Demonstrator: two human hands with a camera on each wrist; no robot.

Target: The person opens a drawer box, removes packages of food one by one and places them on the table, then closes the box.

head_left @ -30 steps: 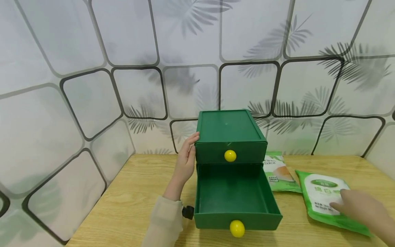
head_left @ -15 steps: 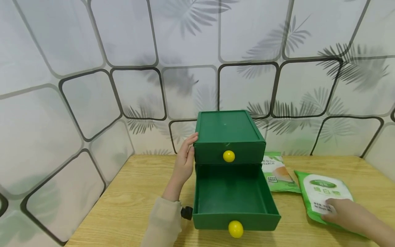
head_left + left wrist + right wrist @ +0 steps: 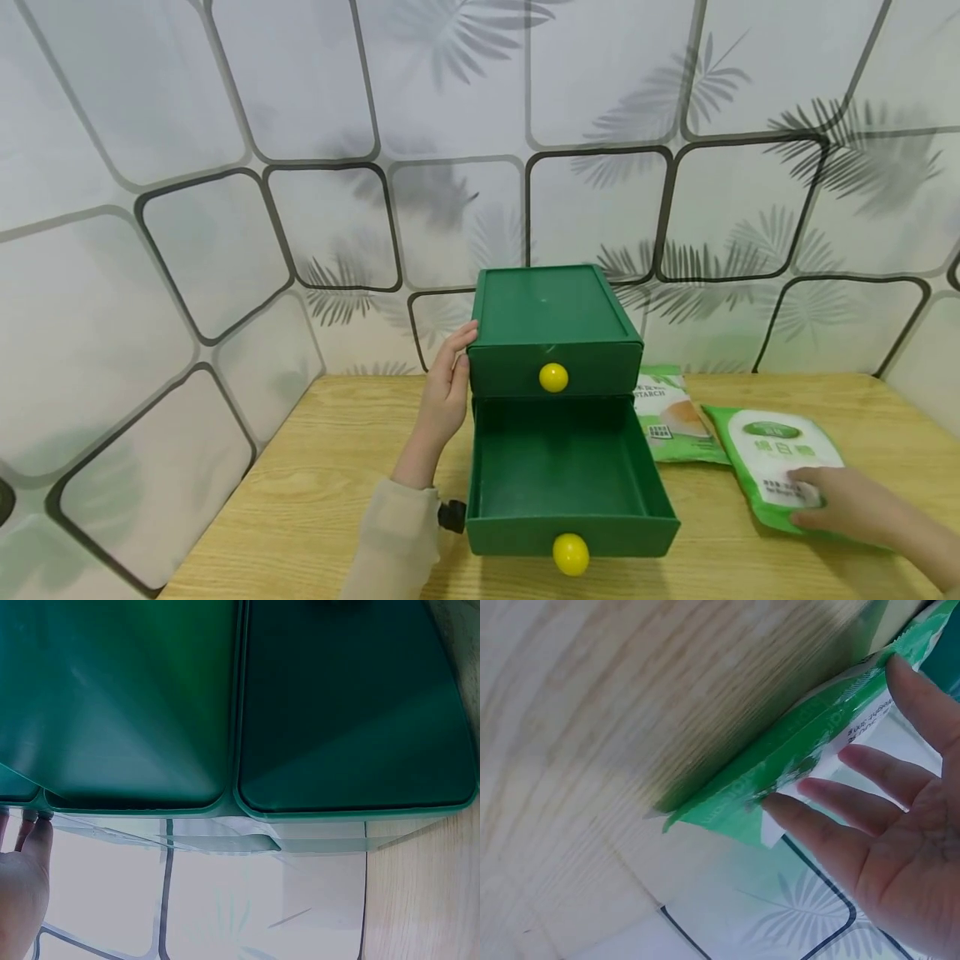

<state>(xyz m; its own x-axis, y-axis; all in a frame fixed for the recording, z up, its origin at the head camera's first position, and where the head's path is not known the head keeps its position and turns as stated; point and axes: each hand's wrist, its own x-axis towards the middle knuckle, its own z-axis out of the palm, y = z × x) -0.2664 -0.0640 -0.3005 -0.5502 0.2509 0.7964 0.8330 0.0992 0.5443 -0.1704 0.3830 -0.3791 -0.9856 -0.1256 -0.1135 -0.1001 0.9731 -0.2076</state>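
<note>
A small green two-drawer cabinet (image 3: pixel 555 304) stands in the middle in the head view. Its upper drawer is closed, while the lower drawer (image 3: pixel 566 475) is pulled out, with nothing seen inside. My left hand (image 3: pixel 444 396) rests against the cabinet's left side, fingers extended near the top edge. To the right lies a green and white bag of white sugar (image 3: pixel 783 458). Over its lower right part is my right hand (image 3: pixel 847 504). The right wrist view shows its fingers (image 3: pixel 817 825) spread and mostly straight, touching the bag's green edge.
A starch bag (image 3: pixel 675 421) lies behind, partly hidden by the cabinet and touching the sugar bag's corner. Yellow round knobs (image 3: pixel 571 554) stick out from the drawer fronts. A patterned wall (image 3: pixel 457 225) closes off the back of the wooden table (image 3: pixel 300 500).
The right hand has come down from the right onto the sugar bag. The bag has shifted slightly left, towards the cabinet. The left hand stays against the cabinet.
</note>
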